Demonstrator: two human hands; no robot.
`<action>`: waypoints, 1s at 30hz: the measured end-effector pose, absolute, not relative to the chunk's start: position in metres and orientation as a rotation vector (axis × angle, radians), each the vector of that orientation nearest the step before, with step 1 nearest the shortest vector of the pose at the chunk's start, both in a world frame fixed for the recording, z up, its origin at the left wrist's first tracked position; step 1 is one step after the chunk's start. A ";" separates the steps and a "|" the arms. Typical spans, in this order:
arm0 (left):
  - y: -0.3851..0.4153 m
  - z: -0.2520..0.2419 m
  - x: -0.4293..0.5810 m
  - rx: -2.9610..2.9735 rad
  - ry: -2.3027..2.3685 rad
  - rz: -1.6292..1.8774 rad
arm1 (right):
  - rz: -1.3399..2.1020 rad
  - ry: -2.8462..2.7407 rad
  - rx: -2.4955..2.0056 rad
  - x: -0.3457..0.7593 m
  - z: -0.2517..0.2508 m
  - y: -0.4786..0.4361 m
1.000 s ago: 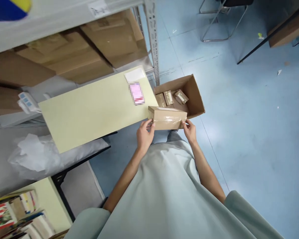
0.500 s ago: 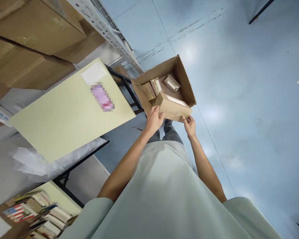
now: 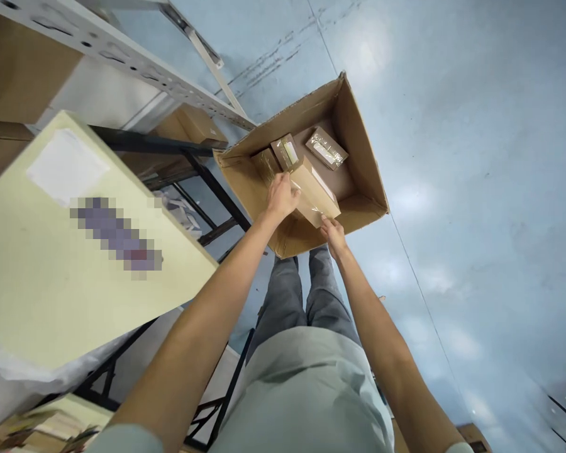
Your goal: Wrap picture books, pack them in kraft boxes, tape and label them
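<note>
Both my hands hold a taped brown parcel (image 3: 315, 192) low inside an open cardboard carton (image 3: 358, 138) on the blue floor. My left hand (image 3: 281, 197) grips the parcel's far end, fingers curled over it. My right hand (image 3: 332, 232) pinches its near end by the carton's front wall. Three smaller taped parcels lie in the carton: one at the back right (image 3: 326, 148), two (image 3: 284, 151) (image 3: 266, 165) just beyond my left hand.
A pale yellow tabletop (image 3: 51, 277) on a black frame is at my left, with a white label (image 3: 66, 167) on it. Grey shelving uprights (image 3: 122, 56) and brown boxes (image 3: 195, 126) stand behind it. Blue floor (image 3: 476, 189) spreads to the right.
I have bent down and lowered the parcel from above the carton's rim into the carton. Both hands have kept their hold on it throughout.
</note>
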State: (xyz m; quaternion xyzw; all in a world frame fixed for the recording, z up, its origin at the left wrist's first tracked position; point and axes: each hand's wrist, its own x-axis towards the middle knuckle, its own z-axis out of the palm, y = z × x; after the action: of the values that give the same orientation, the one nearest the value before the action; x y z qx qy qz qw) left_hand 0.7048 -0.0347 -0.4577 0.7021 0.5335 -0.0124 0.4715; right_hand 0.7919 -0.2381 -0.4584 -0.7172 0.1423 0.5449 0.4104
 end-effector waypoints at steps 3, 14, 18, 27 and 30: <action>-0.008 -0.519 0.708 1.766 1.299 -0.047 | 1.381 0.388 -1.730 0.781 -0.518 -0.211; 0.109 -0.713 0.682 1.868 1.270 -0.094 | 1.469 0.398 -1.502 0.732 -0.711 -0.117; 0.101 -0.714 0.681 1.929 1.327 -0.046 | 1.569 -0.072 -1.833 0.758 -0.730 -0.127; 0.010 -0.700 0.695 1.788 1.662 0.187 | 0.834 -0.986 -2.384 0.953 -0.812 -0.115; -0.013 -0.697 0.714 1.629 1.759 0.142 | 0.928 -0.948 -2.450 0.965 -0.835 -0.101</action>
State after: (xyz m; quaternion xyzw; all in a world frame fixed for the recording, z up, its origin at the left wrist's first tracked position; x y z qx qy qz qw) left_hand 0.7135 -0.0126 -0.6973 0.6326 0.6827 0.0551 0.3616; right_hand 0.9648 -0.1013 -0.8348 -0.8655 -0.3349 0.3279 0.1766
